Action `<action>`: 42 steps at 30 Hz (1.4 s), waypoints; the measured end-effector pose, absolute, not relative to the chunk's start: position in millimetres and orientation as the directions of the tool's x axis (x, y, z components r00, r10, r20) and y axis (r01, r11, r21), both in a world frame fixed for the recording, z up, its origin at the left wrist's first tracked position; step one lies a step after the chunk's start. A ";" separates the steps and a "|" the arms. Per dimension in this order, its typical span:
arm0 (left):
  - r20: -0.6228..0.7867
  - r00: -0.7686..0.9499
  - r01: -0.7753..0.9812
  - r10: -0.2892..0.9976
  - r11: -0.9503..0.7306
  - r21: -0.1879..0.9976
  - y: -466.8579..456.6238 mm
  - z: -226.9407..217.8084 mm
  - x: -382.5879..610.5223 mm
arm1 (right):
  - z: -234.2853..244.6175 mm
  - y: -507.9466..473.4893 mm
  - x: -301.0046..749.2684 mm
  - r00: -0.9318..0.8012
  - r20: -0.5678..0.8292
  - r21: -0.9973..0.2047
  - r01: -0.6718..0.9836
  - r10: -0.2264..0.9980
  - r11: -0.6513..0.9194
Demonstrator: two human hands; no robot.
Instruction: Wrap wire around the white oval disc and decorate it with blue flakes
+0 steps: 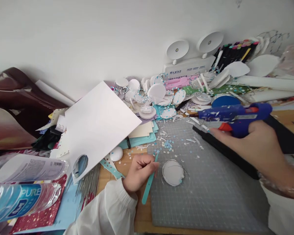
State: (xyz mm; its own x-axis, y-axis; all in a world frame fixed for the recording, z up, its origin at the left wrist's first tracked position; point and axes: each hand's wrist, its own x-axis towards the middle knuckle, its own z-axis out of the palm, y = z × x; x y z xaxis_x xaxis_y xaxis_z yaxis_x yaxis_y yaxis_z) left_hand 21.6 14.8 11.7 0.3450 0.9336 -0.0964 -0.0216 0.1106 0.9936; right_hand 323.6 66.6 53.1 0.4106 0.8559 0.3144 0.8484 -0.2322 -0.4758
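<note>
So I've got my left hand [141, 171] closed around a thin teal strip [147, 192], pinched between thumb and fingers, and my right hand [257, 153] wrapped around the grip of a blue glue gun [217, 113], thumb near the red trigger [225, 127]. The white disc [173, 173] sits on the grey cutting mat [198, 205] just right of my left hand, not held by either one, with a thin wire [189, 180] looping out past its edge.

What could bite me: the gun's nozzle points left, toward the pile of white discs [156, 93] at the back, so if it's hot (can't tell from here) and I squeeze carelessly, glue could dribble onto those or onto the mat. Swing it low toward the white disc and my left fingers are right beside it, so that's a possible burn. With nothing pinning the disc, a bump could slide it, and a snag on that loose wire could drag it along. Then there's the mess: tiny blue bits [168, 143] and white offcuts [198, 142] litter the mat, and any stray glue would probably pick them up.
</note>
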 end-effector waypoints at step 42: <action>-0.057 0.500 0.015 0.864 0.058 0.998 10.9 25.0 26.8 | 10.6 27.4 278.0 -0.174 0.526 -0.469 0.757 0.833 0.454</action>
